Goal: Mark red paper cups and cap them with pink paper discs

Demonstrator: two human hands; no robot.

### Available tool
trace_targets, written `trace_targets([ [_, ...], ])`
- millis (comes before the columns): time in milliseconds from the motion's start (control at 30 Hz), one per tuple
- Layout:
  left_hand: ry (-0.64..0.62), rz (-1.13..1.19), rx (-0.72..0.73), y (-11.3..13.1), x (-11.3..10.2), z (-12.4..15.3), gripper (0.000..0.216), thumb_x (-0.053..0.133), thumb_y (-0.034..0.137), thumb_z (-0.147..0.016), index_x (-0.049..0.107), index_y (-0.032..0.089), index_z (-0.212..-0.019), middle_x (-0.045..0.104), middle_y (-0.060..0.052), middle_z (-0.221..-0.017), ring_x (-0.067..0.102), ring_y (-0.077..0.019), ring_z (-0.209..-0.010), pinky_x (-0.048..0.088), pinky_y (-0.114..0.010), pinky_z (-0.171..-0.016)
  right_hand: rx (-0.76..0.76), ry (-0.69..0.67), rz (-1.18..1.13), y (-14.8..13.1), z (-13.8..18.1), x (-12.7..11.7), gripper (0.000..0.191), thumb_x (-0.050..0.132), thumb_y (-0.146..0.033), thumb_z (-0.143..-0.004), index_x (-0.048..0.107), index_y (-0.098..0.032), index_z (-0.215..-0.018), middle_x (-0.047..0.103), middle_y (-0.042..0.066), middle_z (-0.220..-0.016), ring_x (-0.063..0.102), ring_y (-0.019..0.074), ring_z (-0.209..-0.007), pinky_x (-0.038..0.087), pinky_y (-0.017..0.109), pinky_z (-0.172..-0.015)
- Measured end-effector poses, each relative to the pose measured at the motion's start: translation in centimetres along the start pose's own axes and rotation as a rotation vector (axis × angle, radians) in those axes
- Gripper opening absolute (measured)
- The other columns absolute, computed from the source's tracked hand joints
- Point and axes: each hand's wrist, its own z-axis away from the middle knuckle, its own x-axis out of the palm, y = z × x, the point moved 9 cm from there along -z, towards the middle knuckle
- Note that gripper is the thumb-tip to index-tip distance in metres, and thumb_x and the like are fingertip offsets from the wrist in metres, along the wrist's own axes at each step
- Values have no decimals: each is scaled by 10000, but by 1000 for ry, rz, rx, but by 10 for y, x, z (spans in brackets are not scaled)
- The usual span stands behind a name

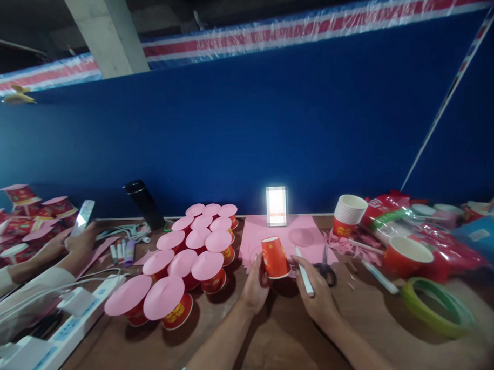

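Gripping a red paper cup (pixel 275 258) mouth-down, the left hand (pixel 255 286) holds it over the pink paper sheets (pixel 273 232) on the table (pixel 276 335). Beside it, the right hand (pixel 318 296) closes on a white marker (pixel 304 272), next to scissors (pixel 326 268); pink-topped cups (pixel 185 262) cluster left.

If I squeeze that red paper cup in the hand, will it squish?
Probably. The red paper cup looks thin-walled and empty, so it is likely light and easily crushed. The left hand holds it tilted; laid on its side, it might roll.
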Motion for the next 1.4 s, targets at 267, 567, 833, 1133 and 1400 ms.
trace_targets([
  [267,-3,-50,22,-8,-7,-2,441,540,480,-832,599,184,-1154,643,-95,-1160,580,-236,-1098,431,-369,-971,91,-14,-13,12,-5,2,332,410,-251,-897,551,-161,-1184,653,124,-1124,629,222,-1033,528,391,-884],
  [567,3,-381,60,-7,-19,-3,586,773,314,-649,585,197,-1192,591,-130,-1241,512,-301,-1170,356,-444,-1022,80,-28,-47,21,-8,5,318,441,-258,-869,568,-174,-1148,668,115,-1106,645,230,-992,538,377,-861],
  [833,-82,-446,69,-2,-3,-1,524,731,326,-702,581,190,-1185,592,-130,-1226,523,-287,-1143,374,-422,-998,140,-29,-79,30,-6,7,311,467,-290,-855,574,-181,-1127,671,112,-1100,642,243,-1010,537,389,-867],
  [1133,-73,-438,23,-7,-10,-4,524,743,377,-679,609,173,-1142,624,-143,-1159,558,-295,-1075,388,-435,-962,152,-24,-79,35,-5,7,312,481,-295,-834,590,-206,-1113,696,89,-1049,669,239,-948,557,376,-829],
  [1400,-82,-420,-39,-8,-6,0,636,804,388,-588,597,196,-1158,630,-131,-1144,566,-300,-1060,405,-424,-944,175,-32,-29,40,-4,10,318,461,-371,-846,601,-221,-1090,713,85,-999,688,247,-857,585,361,-702],
])
